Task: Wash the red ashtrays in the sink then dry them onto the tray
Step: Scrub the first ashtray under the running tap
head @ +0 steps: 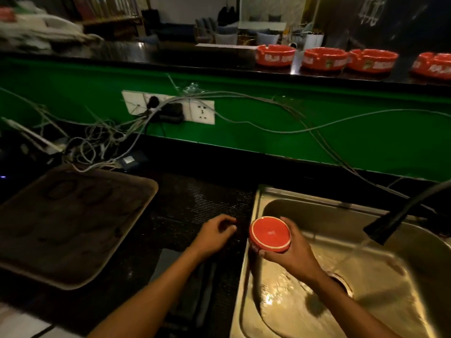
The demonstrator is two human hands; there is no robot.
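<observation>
My right hand (290,250) grips an ashtray (270,234) over the steel sink (253,276); left hand (214,234) curls loosely on the dark counter (195,198) beside a tray (136,189).

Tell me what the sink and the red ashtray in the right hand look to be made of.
Sink: most likely stainless steel, brushed, judging by its silvery sheen and soft reflections under the running water. Red ashtray in the right hand: probably glazed ceramic or hard plastic; its smooth, glossy red underside with a pale ring does not settle which.

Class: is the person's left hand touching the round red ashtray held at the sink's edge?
Apart. The head view shows dark counter between the left hand and the round red ashtray, which only the right hand grips.
</observation>
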